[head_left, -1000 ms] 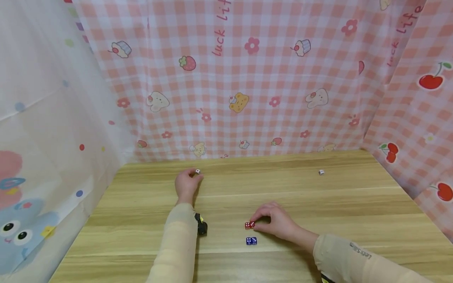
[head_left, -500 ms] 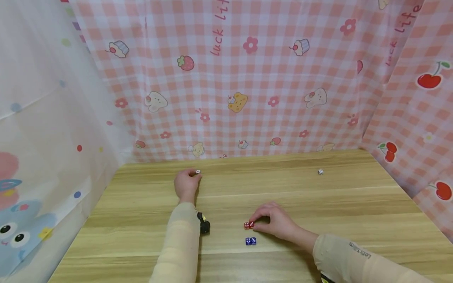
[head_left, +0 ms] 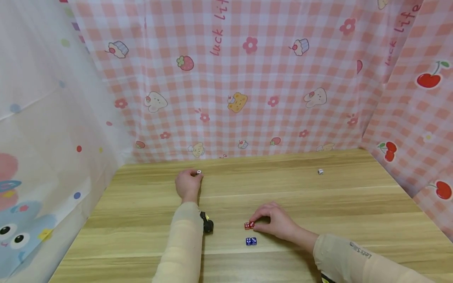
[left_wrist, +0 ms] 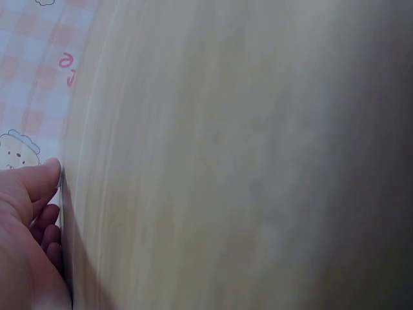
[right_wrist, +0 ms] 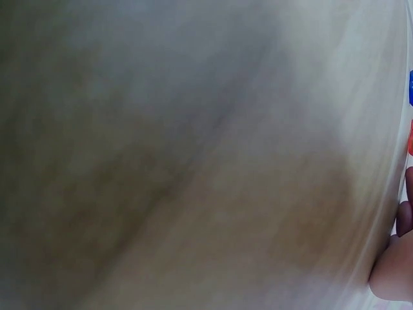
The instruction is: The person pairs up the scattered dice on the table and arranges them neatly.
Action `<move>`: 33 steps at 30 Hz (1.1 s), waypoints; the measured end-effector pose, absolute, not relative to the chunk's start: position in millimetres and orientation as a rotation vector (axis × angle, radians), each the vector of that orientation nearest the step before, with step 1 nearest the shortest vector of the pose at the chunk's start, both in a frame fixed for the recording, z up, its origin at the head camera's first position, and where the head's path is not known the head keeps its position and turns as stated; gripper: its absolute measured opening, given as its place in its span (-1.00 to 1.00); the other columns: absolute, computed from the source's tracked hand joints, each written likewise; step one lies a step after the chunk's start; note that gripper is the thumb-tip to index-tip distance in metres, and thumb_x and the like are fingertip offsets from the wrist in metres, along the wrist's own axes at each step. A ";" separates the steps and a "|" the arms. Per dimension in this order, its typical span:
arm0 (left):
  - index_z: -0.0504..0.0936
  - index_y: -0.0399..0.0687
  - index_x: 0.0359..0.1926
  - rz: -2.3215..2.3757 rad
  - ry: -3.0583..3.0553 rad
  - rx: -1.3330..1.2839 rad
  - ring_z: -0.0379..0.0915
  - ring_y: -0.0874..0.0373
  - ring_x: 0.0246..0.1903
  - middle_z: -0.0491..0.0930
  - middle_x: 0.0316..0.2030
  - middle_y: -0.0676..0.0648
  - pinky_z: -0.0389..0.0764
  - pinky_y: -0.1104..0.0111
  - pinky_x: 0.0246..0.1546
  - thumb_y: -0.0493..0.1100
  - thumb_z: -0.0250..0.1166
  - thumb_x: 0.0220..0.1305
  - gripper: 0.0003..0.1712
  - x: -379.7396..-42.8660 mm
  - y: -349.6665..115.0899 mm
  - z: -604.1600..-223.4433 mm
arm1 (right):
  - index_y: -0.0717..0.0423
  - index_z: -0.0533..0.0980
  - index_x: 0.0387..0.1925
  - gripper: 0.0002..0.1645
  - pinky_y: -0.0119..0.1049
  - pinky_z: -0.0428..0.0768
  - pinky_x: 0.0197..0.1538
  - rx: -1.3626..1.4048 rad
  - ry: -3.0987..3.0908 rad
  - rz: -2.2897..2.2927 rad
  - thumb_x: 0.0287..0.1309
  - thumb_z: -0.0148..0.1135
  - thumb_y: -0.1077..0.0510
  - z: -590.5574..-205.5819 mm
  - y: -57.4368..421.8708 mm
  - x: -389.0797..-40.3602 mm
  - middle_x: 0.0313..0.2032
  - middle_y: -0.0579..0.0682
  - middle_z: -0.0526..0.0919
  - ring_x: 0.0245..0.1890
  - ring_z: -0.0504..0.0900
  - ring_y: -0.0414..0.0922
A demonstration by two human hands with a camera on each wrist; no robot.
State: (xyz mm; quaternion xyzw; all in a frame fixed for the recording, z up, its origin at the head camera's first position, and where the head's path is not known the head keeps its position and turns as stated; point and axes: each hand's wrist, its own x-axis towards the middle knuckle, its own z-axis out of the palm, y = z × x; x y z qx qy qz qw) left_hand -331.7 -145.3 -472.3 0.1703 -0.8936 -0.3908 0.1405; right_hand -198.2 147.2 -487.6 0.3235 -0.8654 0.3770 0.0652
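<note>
At the back left of the table, my left hand pinches a small white die between thumb and fingers. Only part of that hand's thumb and curled fingers enters the left wrist view, at its left edge. My right hand pinches the right-hand one of two red dice, its thumb and forefinger on that red die. Side by side with it lies the other red die. In front of them, a pair of blue dice sits close together. Red and blue slivers show at the right wrist view's edge.
Another white die lies at the back right of the wooden table. A pink checked cloth hangs along the back and right, and a white printed curtain along the left.
My left forearm has swung slightly to the right, and the white die in that hand has shifted a little with it. The right hand and the red and blue dice look unmoved.
</note>
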 end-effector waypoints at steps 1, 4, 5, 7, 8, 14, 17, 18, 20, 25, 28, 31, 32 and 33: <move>0.78 -0.07 -0.20 -1.127 -2.582 0.499 0.53 -0.08 -0.12 0.70 -0.24 -0.08 0.49 0.07 -0.03 -0.10 0.48 0.13 -0.78 -332.0 -145.2 -472.4 | -0.09 0.73 -0.28 -0.78 -0.13 0.44 0.06 0.972 -2.616 1.137 -0.04 0.55 0.12 -487.2 147.1 -197.9 -0.26 -0.26 0.70 -0.13 0.57 -0.16; 0.77 -0.08 -0.21 -1.121 -2.586 0.508 0.52 -0.07 -0.12 0.70 -0.24 -0.08 0.49 0.06 -0.04 -0.10 0.47 0.14 -0.79 -331.4 -144.6 -472.6 | -0.09 0.73 -0.28 -0.78 -0.13 0.43 0.07 0.961 -2.626 1.139 -0.04 0.55 0.11 -486.8 147.2 -197.6 -0.26 -0.26 0.70 -0.12 0.57 -0.15; 0.77 -0.07 -0.22 -1.119 -2.585 0.511 0.52 -0.08 -0.11 0.70 -0.25 -0.08 0.49 0.06 -0.03 -0.09 0.48 0.13 -0.79 -331.3 -144.4 -472.5 | -0.09 0.73 -0.28 -0.78 -0.12 0.43 0.08 0.959 -2.628 1.139 -0.04 0.55 0.11 -486.8 147.3 -197.7 -0.26 -0.26 0.70 -0.12 0.57 -0.15; 0.77 -0.07 -0.24 -1.111 -2.590 0.510 0.50 -0.10 -0.09 0.70 -0.24 -0.08 0.48 0.05 -0.01 -0.08 0.48 0.12 -0.78 -331.1 -144.2 -472.4 | -0.09 0.73 -0.28 -0.78 -0.11 0.43 0.08 0.958 -2.627 1.139 -0.05 0.56 0.11 -487.0 147.4 -198.0 -0.25 -0.26 0.69 -0.12 0.57 -0.15; 0.77 -0.07 -0.25 -1.109 -2.591 0.512 0.49 -0.11 -0.07 0.70 -0.24 -0.08 0.47 0.04 0.00 -0.07 0.48 0.11 -0.78 -330.9 -144.0 -472.2 | -0.09 0.73 -0.28 -0.78 -0.12 0.43 0.08 0.957 -2.626 1.142 -0.05 0.56 0.11 -487.0 147.2 -198.0 -0.25 -0.26 0.69 -0.12 0.57 -0.16; 0.75 -0.08 -0.29 -1.089 -2.606 0.543 0.45 -0.14 -0.04 0.68 -0.23 -0.10 0.45 0.01 0.00 -0.05 0.47 0.12 -0.79 -330.6 -143.5 -471.2 | -0.08 0.73 -0.28 -0.77 -0.15 0.43 0.05 0.973 -2.600 1.140 -0.06 0.56 0.13 -488.0 146.6 -197.7 -0.26 -0.26 0.70 -0.14 0.57 -0.18; 0.76 -0.06 -0.30 -1.074 -2.607 0.532 0.46 -0.14 -0.04 0.69 -0.23 -0.08 0.45 0.02 0.00 -0.05 0.46 0.13 -0.80 -331.5 -142.8 -470.9 | -0.07 0.73 -0.29 -0.77 -0.15 0.43 0.04 0.975 -2.594 1.146 -0.06 0.56 0.13 -488.5 147.3 -198.0 -0.26 -0.25 0.70 -0.15 0.58 -0.17; 0.76 -0.05 -0.29 -1.062 -2.616 0.515 0.48 -0.13 -0.05 0.70 -0.23 -0.07 0.45 0.03 0.00 -0.05 0.45 0.14 -0.81 -332.0 -142.2 -471.0 | -0.08 0.73 -0.29 -0.78 -0.15 0.43 0.05 0.969 -2.598 1.146 -0.06 0.56 0.13 -488.4 147.6 -198.2 -0.26 -0.25 0.70 -0.14 0.57 -0.17; 0.78 -0.02 -0.29 -1.058 -2.638 0.468 0.52 -0.10 -0.08 0.72 -0.25 -0.04 0.47 0.07 0.00 -0.04 0.46 0.13 -0.81 -331.9 -142.5 -471.6 | -0.08 0.73 -0.28 -0.77 -0.14 0.43 0.06 0.965 -2.605 1.149 -0.06 0.56 0.12 -488.9 147.2 -198.2 -0.26 -0.26 0.70 -0.14 0.57 -0.17; 0.80 -0.02 -0.28 -1.132 -2.693 0.236 0.60 0.00 -0.16 0.74 -0.29 -0.01 0.52 0.15 -0.03 -0.06 0.49 0.12 -0.82 -331.3 -141.3 -473.5 | -0.08 0.73 -0.29 -0.77 -0.15 0.44 0.04 0.971 -2.594 1.150 -0.07 0.56 0.14 -490.0 147.9 -198.7 -0.27 -0.26 0.70 -0.14 0.57 -0.16; 0.80 -0.04 -0.30 -1.153 -2.710 0.131 0.61 0.03 -0.21 0.73 -0.32 0.00 0.54 0.16 -0.05 -0.08 0.51 0.10 -0.83 -329.7 -139.6 -473.5 | -0.08 0.73 -0.29 -0.78 -0.16 0.44 0.03 0.978 -2.582 1.142 -0.06 0.56 0.14 -490.4 148.1 -199.1 -0.27 -0.26 0.70 -0.15 0.58 -0.16; 0.80 -0.05 -0.31 -1.162 -2.737 0.064 0.60 0.04 -0.24 0.73 -0.33 0.01 0.54 0.17 -0.07 -0.10 0.52 0.09 -0.83 -326.9 -136.2 -472.2 | -0.09 0.73 -0.29 -0.78 -0.15 0.43 0.04 0.988 -2.574 1.131 -0.05 0.56 0.13 -489.9 147.6 -199.0 -0.27 -0.26 0.70 -0.15 0.59 -0.16; 0.80 -0.06 -0.30 -1.173 -2.745 0.042 0.60 0.05 -0.24 0.73 -0.33 0.00 0.54 0.17 -0.07 -0.11 0.52 0.09 -0.83 -325.7 -134.7 -471.6 | -0.09 0.73 -0.28 -0.78 -0.14 0.43 0.04 0.990 -2.572 1.130 -0.05 0.56 0.13 -489.6 147.4 -198.8 -0.27 -0.25 0.70 -0.15 0.59 -0.16; 0.80 -0.08 -0.30 -1.182 -2.749 0.013 0.60 0.04 -0.24 0.73 -0.33 0.00 0.55 0.16 -0.06 -0.12 0.52 0.08 -0.83 -324.3 -133.0 -470.9 | -0.09 0.73 -0.28 -0.78 -0.14 0.43 0.05 0.991 -2.574 1.129 -0.05 0.56 0.13 -489.3 147.2 -198.5 -0.27 -0.26 0.70 -0.15 0.59 -0.16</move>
